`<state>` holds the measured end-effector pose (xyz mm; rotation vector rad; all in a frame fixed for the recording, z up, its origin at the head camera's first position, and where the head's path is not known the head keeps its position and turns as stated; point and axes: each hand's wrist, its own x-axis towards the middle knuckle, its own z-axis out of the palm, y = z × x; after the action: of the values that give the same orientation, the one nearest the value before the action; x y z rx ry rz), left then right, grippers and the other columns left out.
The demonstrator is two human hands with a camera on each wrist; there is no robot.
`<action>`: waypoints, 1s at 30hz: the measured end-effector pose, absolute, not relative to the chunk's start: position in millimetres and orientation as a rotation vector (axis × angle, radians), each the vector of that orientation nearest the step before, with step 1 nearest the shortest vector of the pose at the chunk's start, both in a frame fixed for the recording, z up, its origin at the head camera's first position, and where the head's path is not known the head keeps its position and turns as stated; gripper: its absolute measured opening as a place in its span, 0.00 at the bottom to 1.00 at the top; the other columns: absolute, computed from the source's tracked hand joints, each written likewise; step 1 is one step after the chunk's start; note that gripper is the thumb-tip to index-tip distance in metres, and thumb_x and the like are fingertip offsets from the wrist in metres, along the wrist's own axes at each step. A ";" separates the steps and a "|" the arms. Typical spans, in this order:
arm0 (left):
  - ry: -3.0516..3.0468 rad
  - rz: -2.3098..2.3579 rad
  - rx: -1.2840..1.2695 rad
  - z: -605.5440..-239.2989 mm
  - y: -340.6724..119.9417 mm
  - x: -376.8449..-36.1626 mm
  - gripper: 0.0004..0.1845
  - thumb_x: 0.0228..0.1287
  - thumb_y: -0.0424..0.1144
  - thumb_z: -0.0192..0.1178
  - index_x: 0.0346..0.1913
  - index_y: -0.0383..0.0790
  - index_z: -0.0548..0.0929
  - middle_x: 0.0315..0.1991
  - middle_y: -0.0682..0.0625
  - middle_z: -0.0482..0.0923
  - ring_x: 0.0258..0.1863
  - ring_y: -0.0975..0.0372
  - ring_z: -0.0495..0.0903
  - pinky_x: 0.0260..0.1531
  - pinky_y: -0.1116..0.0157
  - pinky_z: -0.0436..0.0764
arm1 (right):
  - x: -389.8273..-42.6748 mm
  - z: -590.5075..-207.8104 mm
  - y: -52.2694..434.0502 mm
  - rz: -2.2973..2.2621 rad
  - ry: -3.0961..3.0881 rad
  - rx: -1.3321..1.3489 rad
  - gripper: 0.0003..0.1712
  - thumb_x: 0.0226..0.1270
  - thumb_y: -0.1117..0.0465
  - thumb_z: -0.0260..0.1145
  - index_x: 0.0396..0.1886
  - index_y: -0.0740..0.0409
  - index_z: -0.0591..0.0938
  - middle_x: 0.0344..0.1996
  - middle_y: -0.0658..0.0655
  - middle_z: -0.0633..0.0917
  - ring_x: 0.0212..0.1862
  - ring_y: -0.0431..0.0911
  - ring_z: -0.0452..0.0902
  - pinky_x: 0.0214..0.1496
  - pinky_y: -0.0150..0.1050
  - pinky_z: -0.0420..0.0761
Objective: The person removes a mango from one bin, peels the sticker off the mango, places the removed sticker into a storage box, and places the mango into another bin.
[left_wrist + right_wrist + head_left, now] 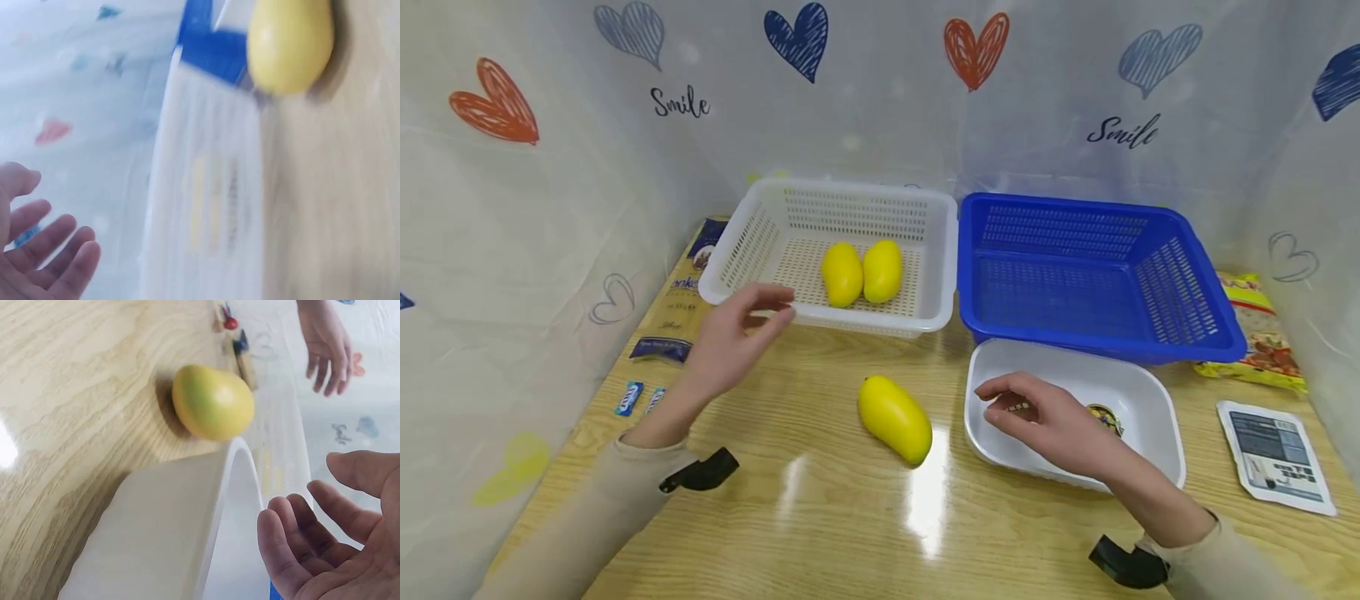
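Observation:
A yellow mango [895, 418] lies on the wooden table between the two hands. Two more mangoes [882, 272] rest side by side in the white slotted basket [752, 242] at the back. My left hand [730, 337] hovers by that basket's front left corner, fingers loosely bent and holding nothing; its spread fingers show in the left wrist view. Over the left part of a white tub [1150, 417] is my right hand [1052, 421], relaxed and holding nothing. Something small with a dark and yellow print [1107, 419] shows in the tub, partly hidden by the right hand.
A blue slotted basket [1052, 292] stands at the back right, beside the white one. At the right lie a yellow snack bag [1262, 333] and a flat white packet [1276, 457]. At the left are a long tan packet [673, 308] and small blue wrappers [628, 398].

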<state>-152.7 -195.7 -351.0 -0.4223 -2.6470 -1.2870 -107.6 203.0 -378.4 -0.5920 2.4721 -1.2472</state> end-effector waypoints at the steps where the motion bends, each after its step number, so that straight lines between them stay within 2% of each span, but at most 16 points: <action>1: -2.617 -1.278 -0.397 -346.9 -204.4 -156.6 0.16 0.71 0.39 0.58 0.57 0.34 0.78 0.54 0.43 0.79 0.52 0.55 0.78 0.51 0.65 0.78 | -108.1 -378.7 200.6 -1.239 2.474 -0.596 0.16 0.72 0.52 0.63 0.54 0.53 0.81 0.51 0.49 0.82 0.46 0.40 0.79 0.51 0.38 0.80; 3: -2.568 -1.227 -0.352 -341.4 -223.0 -165.2 0.16 0.70 0.37 0.59 0.57 0.34 0.78 0.55 0.42 0.77 0.54 0.54 0.76 0.51 0.71 0.75 | -109.3 -378.1 196.2 -1.235 2.460 -0.596 0.16 0.71 0.52 0.63 0.54 0.52 0.80 0.51 0.49 0.81 0.47 0.41 0.79 0.51 0.38 0.80; 5: -2.541 -1.168 -0.312 -341.3 -241.5 -174.8 0.17 0.68 0.35 0.61 0.57 0.32 0.78 0.58 0.40 0.75 0.56 0.51 0.73 0.52 0.70 0.71 | -110.8 -376.5 192.7 -1.240 2.437 -0.607 0.16 0.72 0.53 0.63 0.55 0.52 0.80 0.52 0.50 0.81 0.48 0.42 0.79 0.51 0.38 0.80; 7: -2.561 -1.138 -0.254 -345.1 -259.6 -183.7 0.19 0.68 0.35 0.62 0.59 0.32 0.78 0.62 0.39 0.71 0.60 0.48 0.69 0.56 0.61 0.70 | -112.9 -375.2 189.2 -1.257 2.407 -0.627 0.16 0.72 0.54 0.62 0.55 0.53 0.80 0.53 0.51 0.80 0.50 0.43 0.78 0.51 0.38 0.80; 10: -2.648 -1.193 -0.128 -357.1 -283.4 -193.2 0.22 0.69 0.42 0.61 0.61 0.34 0.76 0.67 0.40 0.65 0.64 0.48 0.64 0.57 0.51 0.69 | -117.5 -375.0 184.4 -1.270 2.374 -0.682 0.15 0.73 0.56 0.61 0.55 0.55 0.79 0.54 0.53 0.80 0.51 0.45 0.78 0.51 0.37 0.80; 12: -2.718 -1.299 -0.028 -366.4 -296.9 -197.5 0.26 0.70 0.49 0.59 0.64 0.38 0.75 0.68 0.42 0.64 0.66 0.49 0.64 0.56 0.54 0.72 | -122.0 -375.9 180.5 -1.264 2.363 -0.733 0.15 0.73 0.58 0.61 0.55 0.55 0.79 0.53 0.54 0.80 0.52 0.47 0.79 0.52 0.37 0.80; 14: -2.736 -1.430 0.041 -375.8 -307.2 -200.8 0.27 0.70 0.52 0.58 0.66 0.41 0.73 0.66 0.45 0.66 0.62 0.55 0.68 0.51 0.64 0.75 | -127.3 -377.4 176.3 -1.255 2.340 -0.792 0.14 0.73 0.61 0.61 0.55 0.56 0.79 0.53 0.55 0.80 0.53 0.50 0.78 0.53 0.38 0.80; 17: -2.717 -1.611 0.065 -386.9 -318.9 -205.3 0.27 0.70 0.51 0.58 0.67 0.43 0.72 0.61 0.52 0.71 0.54 0.65 0.74 0.43 0.72 0.75 | -135.8 -379.0 168.3 -1.228 2.298 -0.892 0.14 0.72 0.63 0.61 0.55 0.57 0.79 0.53 0.56 0.80 0.54 0.52 0.77 0.54 0.41 0.80; 19: -2.686 -1.712 0.033 -391.4 -324.3 -208.4 0.26 0.71 0.48 0.57 0.68 0.42 0.71 0.57 0.56 0.73 0.49 0.69 0.76 0.43 0.72 0.77 | -140.8 -379.8 162.3 -1.215 2.252 -0.946 0.15 0.72 0.63 0.62 0.56 0.59 0.79 0.53 0.57 0.80 0.54 0.52 0.77 0.55 0.43 0.79; 22: -2.668 -1.810 -0.009 -393.6 -329.1 -212.5 0.26 0.72 0.46 0.57 0.68 0.41 0.70 0.56 0.57 0.72 0.48 0.70 0.77 0.47 0.73 0.78 | -147.7 -380.2 151.6 -1.160 2.217 -1.023 0.15 0.71 0.62 0.62 0.55 0.58 0.79 0.52 0.55 0.80 0.54 0.51 0.76 0.56 0.43 0.79; 27: -2.653 -1.901 -0.011 -394.1 -330.1 -217.7 0.26 0.72 0.46 0.57 0.68 0.41 0.70 0.58 0.54 0.70 0.52 0.68 0.75 0.49 0.75 0.76 | -158.7 -380.5 132.4 -0.989 2.213 -1.133 0.13 0.70 0.62 0.63 0.53 0.56 0.81 0.54 0.53 0.79 0.57 0.49 0.73 0.57 0.44 0.78; 30: -2.597 -1.982 -0.025 -396.3 -329.2 -220.3 0.24 0.72 0.42 0.57 0.67 0.40 0.71 0.58 0.53 0.71 0.52 0.67 0.74 0.49 0.75 0.77 | -163.0 -379.4 122.2 -0.872 2.219 -1.227 0.12 0.69 0.63 0.64 0.51 0.55 0.82 0.54 0.53 0.80 0.57 0.50 0.73 0.58 0.46 0.77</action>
<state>-220.3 -329.2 -396.3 -0.0251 -2.5973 -1.9822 -163.0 122.2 -379.4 -1.2271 2.2187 -0.8717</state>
